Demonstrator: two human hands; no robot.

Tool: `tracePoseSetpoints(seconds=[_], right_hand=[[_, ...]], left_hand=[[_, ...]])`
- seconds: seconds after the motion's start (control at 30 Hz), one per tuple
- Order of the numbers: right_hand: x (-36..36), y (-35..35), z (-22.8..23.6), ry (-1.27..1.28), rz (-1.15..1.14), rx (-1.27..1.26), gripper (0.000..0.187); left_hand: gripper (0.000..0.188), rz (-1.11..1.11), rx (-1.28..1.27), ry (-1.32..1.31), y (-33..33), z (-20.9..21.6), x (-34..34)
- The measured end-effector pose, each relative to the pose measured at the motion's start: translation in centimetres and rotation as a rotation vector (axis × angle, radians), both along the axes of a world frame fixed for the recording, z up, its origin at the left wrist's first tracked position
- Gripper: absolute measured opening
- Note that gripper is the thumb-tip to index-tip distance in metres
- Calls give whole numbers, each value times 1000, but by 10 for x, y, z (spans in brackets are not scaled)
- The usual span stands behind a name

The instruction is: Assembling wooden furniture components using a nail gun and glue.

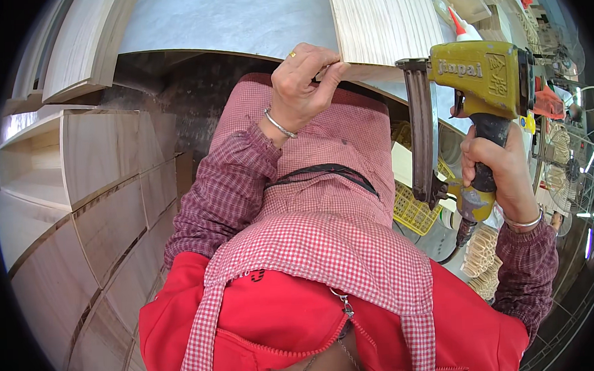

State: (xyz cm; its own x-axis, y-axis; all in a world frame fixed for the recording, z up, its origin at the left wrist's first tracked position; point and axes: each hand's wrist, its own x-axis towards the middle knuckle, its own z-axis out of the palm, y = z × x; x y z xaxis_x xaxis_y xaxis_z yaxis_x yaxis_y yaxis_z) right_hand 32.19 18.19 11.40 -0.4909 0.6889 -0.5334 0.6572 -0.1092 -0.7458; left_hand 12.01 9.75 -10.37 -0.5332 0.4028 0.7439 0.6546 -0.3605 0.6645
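Observation:
My right hand is wrapped round the black grip of an olive-yellow air nail gun. Its dark magazine runs down on the left side, and the nose is close to the near edge of a pale wooden board. That board lies on a grey-blue worktop, its near edge level with the table's front. At the board's near left corner, my left hand is closed with thumb and forefinger pinched at the edge. Part of that pinch is hidden by the fingers.
Open-fronted wooden boxes are stacked on the left, with more boards above them. A bottle with a red nozzle stands beyond the nail gun. Yellow plastic crates and bundled wooden pieces sit low on the right.

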Motion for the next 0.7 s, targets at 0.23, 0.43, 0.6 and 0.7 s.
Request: tracePoseSetpoints(seconds=[0.23,0.43,0.6,0.7], right_hand=[[-2,-4,0,-8,-10,28,4],[-1,-1,-1,3,-12,29,4],[-1,1,1,-10,-21,45,6],[-5,-2,2,-22,-19,54,7]], left_hand=[[10,-384,-172,-598,-9,13,-14],[19,-539,-277,-788,7,30,-25],[19,-501,-320,-732,14,26,-22],[17,-518,-340,-700,17,20,-21]])
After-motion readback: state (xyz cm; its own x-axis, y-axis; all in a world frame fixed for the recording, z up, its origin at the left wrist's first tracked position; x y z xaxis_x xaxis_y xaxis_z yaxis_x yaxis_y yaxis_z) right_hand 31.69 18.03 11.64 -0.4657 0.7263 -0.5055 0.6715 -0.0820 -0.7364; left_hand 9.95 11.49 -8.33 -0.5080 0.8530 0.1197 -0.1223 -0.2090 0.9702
